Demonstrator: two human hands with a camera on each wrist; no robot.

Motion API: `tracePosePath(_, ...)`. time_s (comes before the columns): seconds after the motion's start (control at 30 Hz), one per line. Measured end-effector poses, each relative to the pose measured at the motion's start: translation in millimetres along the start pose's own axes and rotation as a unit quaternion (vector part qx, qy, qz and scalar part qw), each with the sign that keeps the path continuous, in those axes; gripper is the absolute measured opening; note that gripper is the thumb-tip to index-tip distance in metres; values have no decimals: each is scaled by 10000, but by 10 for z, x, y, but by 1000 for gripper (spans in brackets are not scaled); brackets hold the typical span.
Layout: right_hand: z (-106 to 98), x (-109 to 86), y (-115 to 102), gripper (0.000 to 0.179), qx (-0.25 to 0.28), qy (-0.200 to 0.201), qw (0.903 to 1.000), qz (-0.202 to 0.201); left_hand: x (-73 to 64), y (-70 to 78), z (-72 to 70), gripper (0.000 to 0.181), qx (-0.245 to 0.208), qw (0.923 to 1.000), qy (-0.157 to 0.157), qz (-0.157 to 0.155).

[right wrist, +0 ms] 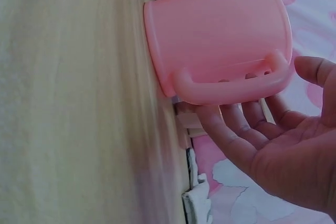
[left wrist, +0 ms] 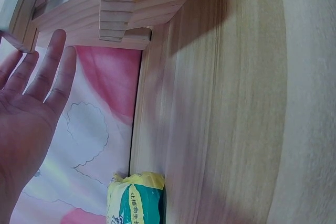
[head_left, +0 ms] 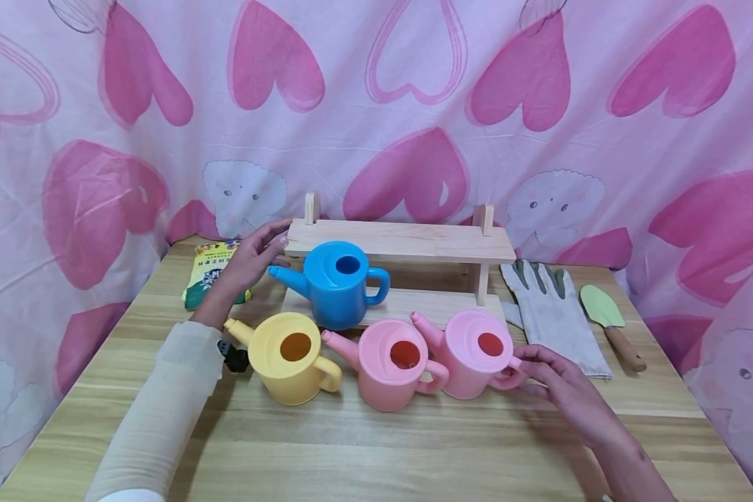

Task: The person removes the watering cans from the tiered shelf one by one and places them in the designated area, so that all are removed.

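Note:
At the left end of the wooden two-tier shelf (head_left: 401, 240), my left hand (head_left: 251, 261) has its fingers extended, fingertips right at the upper board in the left wrist view. A blue watering can (head_left: 337, 293) stands on the lower tier. In front of the shelf stand a yellow watering can (head_left: 276, 380), a salmon-pink watering can (head_left: 383, 380) and a lighter pink watering can (head_left: 467, 373), spouts to the left. My right hand (head_left: 561, 387) is at the lighter pink can's handle (right wrist: 226, 92), loosely bent fingers behind it, thumb apart from it.
Left of the shelf lies a yellow-green packet (head_left: 210, 272), with a small black object (head_left: 233, 357) nearer me. To the right lie white-and-green work gloves (head_left: 552, 321) and a light green trowel (head_left: 602, 307) with a wooden handle. A heart-patterned curtain (head_left: 414, 160) hangs behind the table.

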State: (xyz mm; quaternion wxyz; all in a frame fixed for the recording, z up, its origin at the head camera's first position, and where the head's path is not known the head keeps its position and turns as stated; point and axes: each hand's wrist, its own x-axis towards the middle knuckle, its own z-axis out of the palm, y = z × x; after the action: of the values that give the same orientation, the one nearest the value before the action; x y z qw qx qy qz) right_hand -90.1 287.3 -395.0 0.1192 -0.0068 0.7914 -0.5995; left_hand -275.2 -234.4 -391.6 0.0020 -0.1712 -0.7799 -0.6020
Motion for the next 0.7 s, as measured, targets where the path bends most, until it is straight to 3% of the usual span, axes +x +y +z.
tracePosePath(0.4, -85, 45, -335, 46, -986, 401, 9934, -439, 10, -4, 5, 53, 21, 10000, -15, 28)
tracePosePath(0.7, -10, 151, -695, 41, -1364, 317, 9815, -1302, 0, 5, 5, 54, 63, 10000, 5, -24)
